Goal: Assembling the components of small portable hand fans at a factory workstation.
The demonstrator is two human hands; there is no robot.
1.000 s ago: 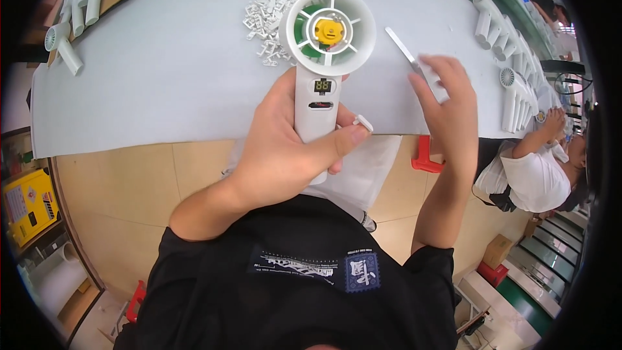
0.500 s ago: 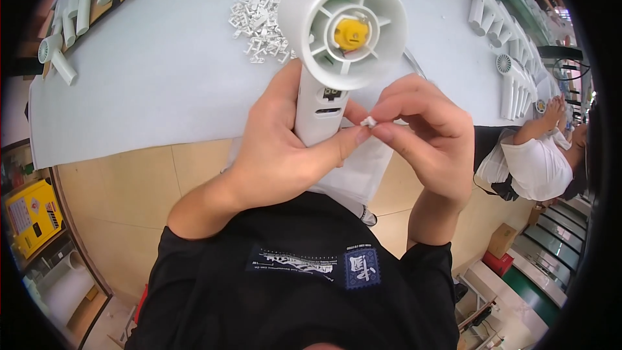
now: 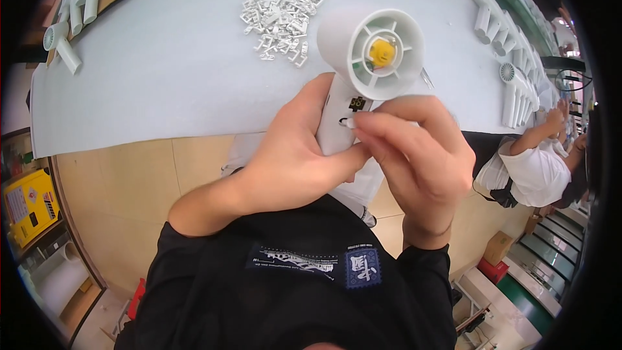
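Observation:
My left hand [image 3: 288,146] is wrapped round the handle of a white handheld fan housing [image 3: 337,48]. Its round head tilts up and right, showing spokes and a yellow centre [image 3: 382,54]. On the handle front are a small dark display [image 3: 357,104] and, below it, a slot. Between thumb and index finger, my right hand [image 3: 424,152] pinches a small white plastic piece [image 3: 350,122] against the slot. How far the piece sits in the slot is hidden by the fingertips. Beyond the fan lies a heap of small white plastic parts [image 3: 285,19].
The white-covered table [image 3: 162,78] spans the far side. White fan housings [image 3: 61,48] lie at its left end, and more fan housings [image 3: 518,94] line the right side. A person in a white top [image 3: 534,165] sits at the right. A thin metal tool [image 3: 426,78] lies behind the fan head.
The fan has shifted right and a little downward in my left hand. My right hand has brought the small white piece from beside the handle onto the slot.

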